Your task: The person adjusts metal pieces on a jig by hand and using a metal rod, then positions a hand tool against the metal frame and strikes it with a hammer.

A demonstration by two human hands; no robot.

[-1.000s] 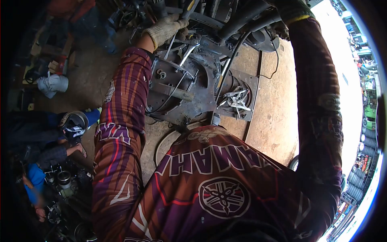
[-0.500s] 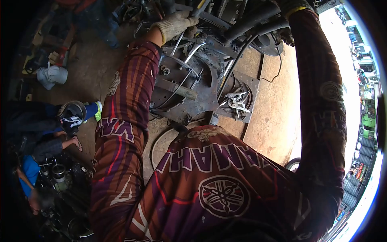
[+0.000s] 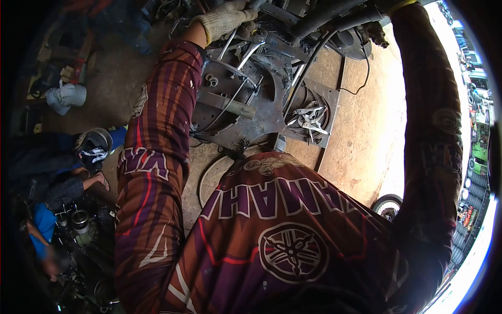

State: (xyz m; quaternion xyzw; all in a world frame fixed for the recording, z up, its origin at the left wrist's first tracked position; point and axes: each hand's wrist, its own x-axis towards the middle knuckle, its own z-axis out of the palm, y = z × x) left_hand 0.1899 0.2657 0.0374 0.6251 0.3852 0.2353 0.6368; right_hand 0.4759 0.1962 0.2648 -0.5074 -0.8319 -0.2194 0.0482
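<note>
Gloved left hand (image 3: 226, 22) near metal plate (image 3: 269, 93)

The right sleeve (image 3: 431, 99) is swinging outward, the right hand is slipping past the top edge, and a wheel (image 3: 387, 207) is showing more fully.

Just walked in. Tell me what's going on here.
A person's gloved left grip is up beside a grey metal piece at the picture's top edge; whether it holds it, I can't tell. The right grip is out of view, only a yellow cuff showing. Below, a dark metal plate carries small round parts, and silvery tools lie to its right.
</note>
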